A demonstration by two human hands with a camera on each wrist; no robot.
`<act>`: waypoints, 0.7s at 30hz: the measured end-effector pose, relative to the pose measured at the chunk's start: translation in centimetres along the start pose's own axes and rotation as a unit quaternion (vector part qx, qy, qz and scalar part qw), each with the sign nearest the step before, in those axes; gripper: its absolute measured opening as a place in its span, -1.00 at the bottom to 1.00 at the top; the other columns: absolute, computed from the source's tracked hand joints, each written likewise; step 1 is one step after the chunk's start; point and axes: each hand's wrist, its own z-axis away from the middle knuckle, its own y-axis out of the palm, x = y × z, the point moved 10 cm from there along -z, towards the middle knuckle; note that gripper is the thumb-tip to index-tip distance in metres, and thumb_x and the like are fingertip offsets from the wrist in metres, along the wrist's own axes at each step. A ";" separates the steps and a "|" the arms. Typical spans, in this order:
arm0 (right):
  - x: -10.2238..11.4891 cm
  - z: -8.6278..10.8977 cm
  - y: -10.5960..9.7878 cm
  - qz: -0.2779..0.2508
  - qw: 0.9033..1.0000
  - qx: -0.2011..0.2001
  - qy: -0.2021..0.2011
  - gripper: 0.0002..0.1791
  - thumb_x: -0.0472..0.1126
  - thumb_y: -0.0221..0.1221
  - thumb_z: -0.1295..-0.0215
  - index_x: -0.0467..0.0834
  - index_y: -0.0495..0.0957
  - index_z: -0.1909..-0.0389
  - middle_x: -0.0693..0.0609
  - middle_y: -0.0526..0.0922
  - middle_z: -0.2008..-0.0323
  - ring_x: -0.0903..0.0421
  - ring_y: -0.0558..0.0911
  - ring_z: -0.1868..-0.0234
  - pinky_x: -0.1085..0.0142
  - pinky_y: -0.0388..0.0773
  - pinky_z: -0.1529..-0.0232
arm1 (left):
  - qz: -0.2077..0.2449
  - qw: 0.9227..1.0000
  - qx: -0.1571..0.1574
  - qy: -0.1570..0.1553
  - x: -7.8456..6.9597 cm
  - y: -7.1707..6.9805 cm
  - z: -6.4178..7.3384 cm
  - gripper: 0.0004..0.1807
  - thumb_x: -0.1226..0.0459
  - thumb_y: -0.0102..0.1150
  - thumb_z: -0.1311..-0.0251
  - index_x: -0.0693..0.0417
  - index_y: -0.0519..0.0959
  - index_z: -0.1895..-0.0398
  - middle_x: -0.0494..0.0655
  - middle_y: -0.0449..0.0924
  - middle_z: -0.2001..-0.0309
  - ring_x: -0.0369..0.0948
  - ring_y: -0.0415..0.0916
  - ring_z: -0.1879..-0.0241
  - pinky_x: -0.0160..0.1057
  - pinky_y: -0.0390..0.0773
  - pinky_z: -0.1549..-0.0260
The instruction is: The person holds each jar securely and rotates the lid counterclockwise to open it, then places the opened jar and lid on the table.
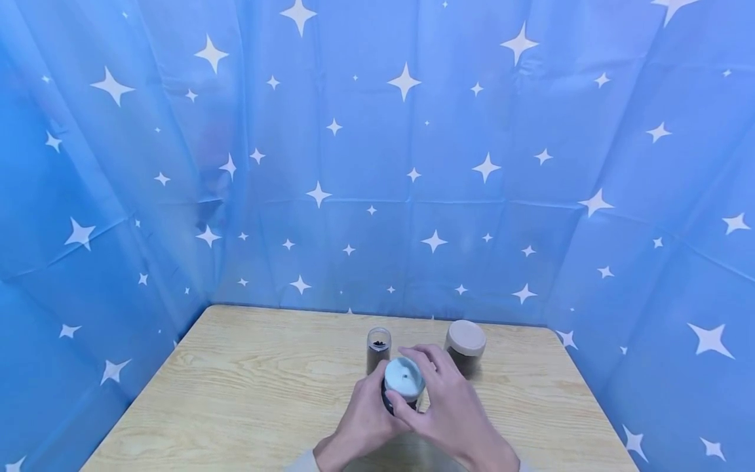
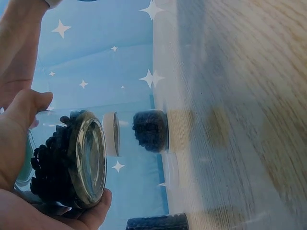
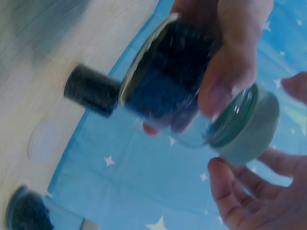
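My left hand (image 1: 368, 410) grips a glass jar (image 2: 60, 158) part filled with small dark pieces, its fingers wrapped round the side. A pale green lid (image 1: 404, 377) sits on that jar, with a small dimple in its top. Around the lid curve the fingers of my right hand (image 1: 451, 410). In the right wrist view one fingertip meets the rim of the lid (image 3: 259, 127), and the thumb lies just off its other side. The jar is tilted, and its round base (image 2: 91, 163) shows in the left wrist view.
Beyond my hands stands a narrow clear container (image 1: 379, 347) of dark pieces. To its right is a wider jar (image 1: 466, 341) with a whitish lid. A pale translucent disc (image 3: 42, 141) lies on the wooden table (image 1: 248, 380). Blue star-patterned cloth (image 1: 366, 157) hangs around the table.
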 end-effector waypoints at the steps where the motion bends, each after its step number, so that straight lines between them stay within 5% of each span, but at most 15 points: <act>1: 0.1 0.1 0.1 0.002 1.000 -0.002 0.003 -0.33 0.07 0.64 -0.34 -0.02 0.71 -0.41 0.09 0.74 -0.23 0.16 0.75 -0.18 0.22 0.83 -0.08 | -0.003 1.000 -0.005 0.002 0.0 -0.1 0.0 -0.31 0.22 0.78 -0.03 -0.07 0.62 -0.25 -0.20 0.84 -0.04 -0.37 0.74 0.00 -0.27 0.77 -0.01; 21: 0.5 0.3 0.8 0.013 0.999 -0.028 0.011 -0.40 -0.02 0.69 -0.25 -0.08 0.77 -0.26 0.07 0.75 -0.11 0.18 0.73 -0.07 0.22 0.81 -0.06 | -0.017 1.000 -0.016 0.012 -0.3 -0.2 -0.1 -0.33 0.25 0.74 -0.08 -0.01 0.63 -0.27 -0.16 0.84 -0.04 -0.32 0.78 -0.01 -0.26 0.80 0.00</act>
